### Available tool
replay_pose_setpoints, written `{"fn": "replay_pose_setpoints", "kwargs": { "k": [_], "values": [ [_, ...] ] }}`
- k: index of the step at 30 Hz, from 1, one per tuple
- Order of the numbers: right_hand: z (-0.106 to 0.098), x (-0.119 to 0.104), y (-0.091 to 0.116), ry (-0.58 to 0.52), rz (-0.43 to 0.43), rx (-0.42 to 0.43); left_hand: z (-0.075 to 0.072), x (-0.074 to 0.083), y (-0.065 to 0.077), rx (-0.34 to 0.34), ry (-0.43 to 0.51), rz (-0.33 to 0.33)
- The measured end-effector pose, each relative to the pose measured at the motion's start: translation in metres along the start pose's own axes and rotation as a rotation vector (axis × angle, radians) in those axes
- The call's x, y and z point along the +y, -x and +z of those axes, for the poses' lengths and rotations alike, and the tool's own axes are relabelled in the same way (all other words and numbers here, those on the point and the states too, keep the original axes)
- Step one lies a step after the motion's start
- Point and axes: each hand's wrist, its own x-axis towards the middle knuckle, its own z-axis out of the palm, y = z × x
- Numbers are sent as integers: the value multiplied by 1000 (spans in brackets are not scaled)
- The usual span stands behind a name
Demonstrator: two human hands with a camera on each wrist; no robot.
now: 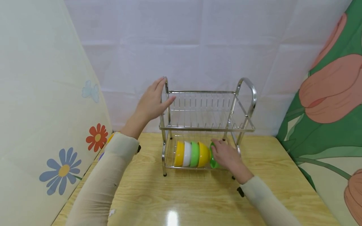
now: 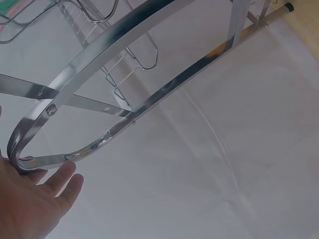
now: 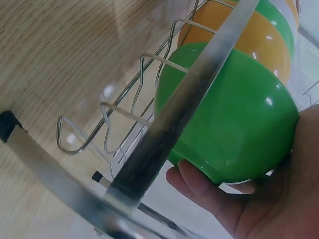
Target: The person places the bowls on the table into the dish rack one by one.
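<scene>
A two-tier metal dish rack (image 1: 198, 129) stands on the table. My left hand (image 1: 152, 102) rests on the rack's left handle, its fingers spread and mostly straight; in the left wrist view the fingers (image 2: 62, 181) touch the curved top of the metal frame (image 2: 75, 74). On the lower tier my right hand (image 1: 226, 155) grips a green bowl (image 3: 239, 119), which is tilted on its side. Left of it, in a row on edge, are a yellow bowl (image 1: 204, 154), a light green bowl (image 1: 194, 154), a white bowl (image 1: 187, 154) and another yellow bowl (image 1: 179, 154).
The upper tier (image 1: 202, 110) of wire slots sits above the bowls, and the right handle (image 1: 251, 97) rises beside my right arm. Behind the rack hangs a white cloth (image 1: 183, 47). Wood-grain table top (image 1: 147, 194) extends in front. Partly hidden colored items lie behind my left sleeve.
</scene>
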Motion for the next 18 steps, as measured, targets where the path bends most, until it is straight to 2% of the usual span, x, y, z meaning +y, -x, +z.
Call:
{"fn": "replay_pose_setpoints", "kwargs": {
  "k": [9,18],
  "values": [
    [5,-1,-3,17,4,10,-2,1,-12,-10,-43,-8],
    [10,-6,-8,23,-16,33,5,-7,-11,65,-36,10]
  ]
}}
